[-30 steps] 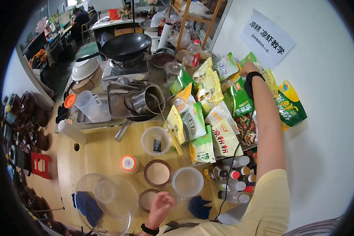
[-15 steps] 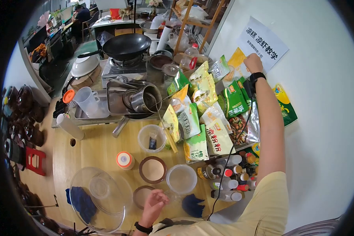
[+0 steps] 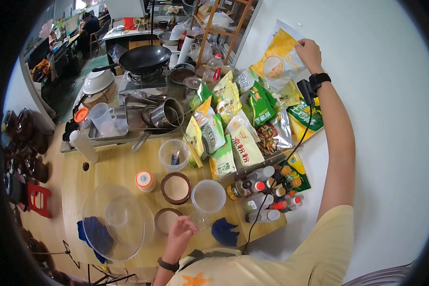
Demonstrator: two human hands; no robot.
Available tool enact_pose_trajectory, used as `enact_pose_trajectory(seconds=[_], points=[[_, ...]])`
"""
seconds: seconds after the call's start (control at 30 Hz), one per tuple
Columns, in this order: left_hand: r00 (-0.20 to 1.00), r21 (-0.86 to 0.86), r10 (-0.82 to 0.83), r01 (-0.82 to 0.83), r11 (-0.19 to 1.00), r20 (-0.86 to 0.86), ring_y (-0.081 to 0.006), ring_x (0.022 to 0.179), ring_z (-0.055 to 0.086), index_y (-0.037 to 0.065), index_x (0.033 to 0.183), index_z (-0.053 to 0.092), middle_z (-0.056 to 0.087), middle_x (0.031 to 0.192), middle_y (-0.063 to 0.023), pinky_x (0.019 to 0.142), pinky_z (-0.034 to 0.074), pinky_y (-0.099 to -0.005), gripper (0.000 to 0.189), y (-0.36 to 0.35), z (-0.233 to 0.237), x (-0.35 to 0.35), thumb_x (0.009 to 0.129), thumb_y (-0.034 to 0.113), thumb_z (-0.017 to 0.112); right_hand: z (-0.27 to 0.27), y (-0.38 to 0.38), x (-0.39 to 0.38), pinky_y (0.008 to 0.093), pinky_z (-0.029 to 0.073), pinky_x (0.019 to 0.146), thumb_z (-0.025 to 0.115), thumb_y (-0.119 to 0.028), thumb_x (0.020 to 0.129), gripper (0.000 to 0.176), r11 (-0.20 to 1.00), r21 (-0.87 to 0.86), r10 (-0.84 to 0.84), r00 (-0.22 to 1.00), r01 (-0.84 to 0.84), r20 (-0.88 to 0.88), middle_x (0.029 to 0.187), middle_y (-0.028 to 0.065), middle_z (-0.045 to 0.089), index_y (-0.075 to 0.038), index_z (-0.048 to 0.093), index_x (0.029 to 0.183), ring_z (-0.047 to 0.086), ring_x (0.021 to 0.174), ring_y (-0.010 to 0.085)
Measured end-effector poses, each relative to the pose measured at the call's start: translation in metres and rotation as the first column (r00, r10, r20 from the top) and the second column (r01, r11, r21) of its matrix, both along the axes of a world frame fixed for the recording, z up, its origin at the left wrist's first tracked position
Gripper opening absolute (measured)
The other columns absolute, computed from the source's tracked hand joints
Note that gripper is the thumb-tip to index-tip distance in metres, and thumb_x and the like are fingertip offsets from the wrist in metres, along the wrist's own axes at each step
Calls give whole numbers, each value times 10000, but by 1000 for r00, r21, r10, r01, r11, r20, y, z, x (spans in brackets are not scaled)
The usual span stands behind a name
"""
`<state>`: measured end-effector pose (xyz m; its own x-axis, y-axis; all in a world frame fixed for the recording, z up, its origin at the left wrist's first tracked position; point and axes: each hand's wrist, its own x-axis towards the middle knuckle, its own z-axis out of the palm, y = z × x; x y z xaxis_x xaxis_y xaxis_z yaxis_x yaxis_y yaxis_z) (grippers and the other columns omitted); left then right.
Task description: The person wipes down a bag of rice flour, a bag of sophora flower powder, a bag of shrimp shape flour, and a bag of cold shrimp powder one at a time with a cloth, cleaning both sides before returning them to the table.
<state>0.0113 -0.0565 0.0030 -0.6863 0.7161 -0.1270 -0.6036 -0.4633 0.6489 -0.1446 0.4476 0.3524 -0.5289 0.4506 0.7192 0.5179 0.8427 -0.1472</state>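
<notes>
Yellow and glossy, a soft plastic pouch point(image 3: 280, 53) hangs from your right hand point(image 3: 309, 55) in the head view, its top corner pinched between thumb and fingers, a round food picture printed on its face. You have it raised in front of the white wall point(image 3: 362, 105), where it overlaps a flat paper sheet point(image 3: 281, 25), above the crowd of crinkled packets; whether its lower edge touches them, you cannot tell from here. Below it lean a green pouch point(image 3: 261, 107), a pale, boxy cream packet point(image 3: 244, 147) and a shiny foil bag point(image 3: 283, 129). A dark, blocky device point(image 3: 306, 92) sits at your right wrist, a thin cable point(image 3: 295, 144) trailing from it. Your left hand point(image 3: 179, 230) is loosely curled, fingers partway apart, just beside a small brown-rimmed dish point(image 3: 157, 221) on the smooth wooden desk point(image 3: 114, 167). Near those fingers stands a round translucent tub point(image 3: 193, 196), with a crumpled blue cloth point(image 3: 224, 232) to its lower right. Farther left is a wide, clear bowl point(image 3: 140, 233), another bunched dark-blue cloth point(image 3: 95, 234) showing through its side. Small capped bottles point(image 3: 262, 202) cluster beneath the packets, and at the back rests a smooth, black, rounded wok point(image 3: 144, 59).
</notes>
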Motion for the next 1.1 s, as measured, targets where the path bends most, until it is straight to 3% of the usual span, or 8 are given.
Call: enact_pose_trajectory(seconds=[0.2, 0.3, 0.37, 0.53, 0.63, 0.77, 0.87, 1.1], points=[[992, -43, -95, 92, 995, -79, -167, 873, 542, 77, 1113, 457, 558, 921, -48, 790, 444, -312, 297, -5, 4, 13, 832, 50, 553, 21, -86, 61, 349, 496, 729, 615, -269, 757, 275, 965, 68, 251, 968, -252, 24, 868, 118, 671, -65, 674, 931, 643, 805, 273], [982, -45, -124, 119, 992, -139, -174, 953, 550, 75, 1103, 457, 573, 951, -54, 818, 445, -312, 273, 0, 7, 18, 847, 57, 549, 12, -120, 95, 324, 490, 722, 636, -277, 748, 301, 908, -85, 410, 912, -409, -12, 848, 119, 671, -50, 669, 945, 646, 782, 255], [980, -38, -115, 111, 993, -159, -186, 1009, 548, 71, 1105, 455, 574, 990, -61, 840, 442, -315, 270, 6, 14, 22, 852, 63, 549, 3, -155, 123, 262, 472, 610, 659, -248, 765, 281, 840, -261, 478, 876, -476, -59, 768, 72, 660, -18, 664, 927, 616, 654, 153], [962, 91, -83, 110, 990, -261, -227, 1183, 444, 40, 1194, 397, 474, 1215, -103, 964, 400, -361, 404, 18, 51, 17, 823, -29, 542, -29, -236, 182, 181, 342, 463, 677, -129, 790, 219, 511, -621, 608, 761, -594, -227, 716, -5, 581, 20, 629, 942, 425, 494, 33], [968, 358, 12, 81, 930, -251, -230, 1256, 367, 58, 1297, 319, 388, 1341, -96, 1019, 336, -390, 602, 28, 43, 14, 781, 6, 625, -52, -271, 206, 172, 343, 477, 684, -147, 789, 216, 376, -706, 676, 699, -600, -234, 721, -18, 583, 4, 631, 934, 427, 502, 23], [973, 267, 27, 36, 963, -227, -205, 1229, 398, 63, 1324, 315, 417, 1318, -64, 1020, 339, -381, 691, 23, 34, 29, 747, 46, 695, -91, -289, 228, 168, 342, 477, 679, -136, 793, 201, 303, -779, 694, 687, -549, -215, 737, -24, 593, -1, 627, 933, 449, 526, 10], [992, 144, -19, 37, 989, -123, -181, 1161, 467, 48, 1299, 353, 470, 1266, -56, 988, 383, -348, 642, 15, 28, 42, 754, 32, 691, -116, -288, 245, 186, 420, 513, 662, -171, 800, 217, 373, -821, 658, 747, -432, -93, 711, -6, 616, 5, 641, 925, 558, 580, 53], [996, -60, -89, 87, 994, -26, -170, 1068, 540, 38, 1247, 395, 527, 1185, -72, 906, 459, -316, 561, -9, 19, 65, 767, 72, 685, -201, -260, 296, 211, 456, 670, 554, -199, 890, 243, 206, -919, 594, 789, -337, -156, 839, 12, 625, 24, 625, 953, 576, 767, 64]])
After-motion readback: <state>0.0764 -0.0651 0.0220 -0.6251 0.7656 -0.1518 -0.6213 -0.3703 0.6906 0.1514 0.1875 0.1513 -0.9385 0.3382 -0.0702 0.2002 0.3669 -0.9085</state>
